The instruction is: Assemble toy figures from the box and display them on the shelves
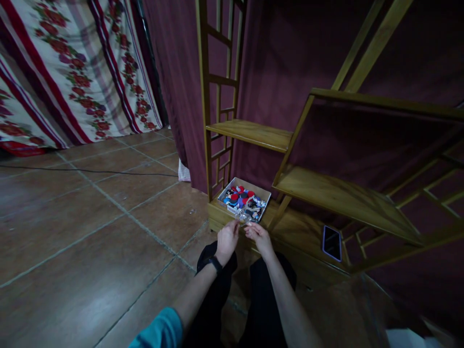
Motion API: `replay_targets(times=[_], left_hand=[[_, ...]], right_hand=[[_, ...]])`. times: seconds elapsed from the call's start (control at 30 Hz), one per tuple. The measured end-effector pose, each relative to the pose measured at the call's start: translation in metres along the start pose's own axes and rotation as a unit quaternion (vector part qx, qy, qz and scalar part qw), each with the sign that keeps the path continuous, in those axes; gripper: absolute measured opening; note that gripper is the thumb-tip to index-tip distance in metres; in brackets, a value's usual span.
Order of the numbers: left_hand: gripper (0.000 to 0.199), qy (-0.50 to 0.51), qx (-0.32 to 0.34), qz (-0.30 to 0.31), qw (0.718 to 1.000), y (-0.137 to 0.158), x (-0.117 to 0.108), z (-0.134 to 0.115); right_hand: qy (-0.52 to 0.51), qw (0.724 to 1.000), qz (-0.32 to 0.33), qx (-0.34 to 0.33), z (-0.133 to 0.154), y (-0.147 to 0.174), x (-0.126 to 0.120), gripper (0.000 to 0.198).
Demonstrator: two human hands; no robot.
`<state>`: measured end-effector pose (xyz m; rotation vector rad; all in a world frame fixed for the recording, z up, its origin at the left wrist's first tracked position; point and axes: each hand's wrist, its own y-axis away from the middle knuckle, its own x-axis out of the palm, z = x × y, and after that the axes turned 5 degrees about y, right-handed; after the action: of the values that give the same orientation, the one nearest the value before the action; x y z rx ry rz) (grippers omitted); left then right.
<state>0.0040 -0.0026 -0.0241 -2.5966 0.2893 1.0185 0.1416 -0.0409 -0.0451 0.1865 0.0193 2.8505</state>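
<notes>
Both hands meet at the near edge of a shallow box (268, 194) that stands on the low wooden shelf. Small colourful figurines (242, 197) in red, blue, black and white fill the box. A crinkled clear plastic wrapper (243, 217) stretches between my fingertips. My left hand (228, 238), with a dark band on the wrist, pinches its left side. On the other side, my right hand (258, 235) has thumb and finger pressed together on the wrapper. Whether anything is inside the wrapper is too small to tell.
A wooden shelf unit (250, 131) rises around the box, its upper boards overhanging to the right. A tablet or phone (332, 242) lies on the low shelf at right. A thin black cable (108, 171) crosses the tiled floor (90, 232).
</notes>
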Motion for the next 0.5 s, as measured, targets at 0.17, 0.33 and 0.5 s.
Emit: replay_targets(times=[0.17,0.33,0.5], left_hand=[[0.027,-0.059,0.046,0.032,0.997,0.004,-0.004,-0.005],[0.032,-0.120,0.098,0.067,0.986,0.005,-0.011,-0.010],[0.034,-0.170,0.136,0.073,0.973,0.003,-0.016,-0.008]], right_hand=[[0.003,1.000,-0.008,-0.006,-0.001,-0.001,-0.001,0.040],[0.015,0.999,-0.039,-0.019,-0.002,-0.002,-0.004,0.038],[0.023,0.998,-0.043,-0.029,-0.005,-0.004,-0.006,0.035]])
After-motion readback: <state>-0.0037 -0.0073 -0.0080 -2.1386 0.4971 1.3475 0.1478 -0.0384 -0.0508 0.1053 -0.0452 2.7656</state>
